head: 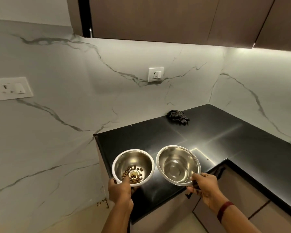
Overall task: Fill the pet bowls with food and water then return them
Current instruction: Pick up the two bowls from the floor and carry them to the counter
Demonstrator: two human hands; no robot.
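Left hand (119, 188) grip closed on near rim of food bowl (133, 167), kibble (133, 175) inside. Right hand (204, 185) grip closed on near rim of water bowl (178, 164). 2 bowls side by side, held above black counter (233, 140); cloth (177, 117) at back wall.

Lighting: dim, warm room; main source a strip under the upper cabinets (175, 19), far above and beyond both hands. Brightest patch on the marble wall (158, 54) just beneath it.
Glare: white streaks on the black countertop (225, 142), beyond the right hand (207, 185); highlights inside both steel bowls.
Shadow: deep below the counter edge, near the left hand (120, 188).
Picture quality: soft overall; wide-angle bending at the edges; wall sockets slightly smeared.
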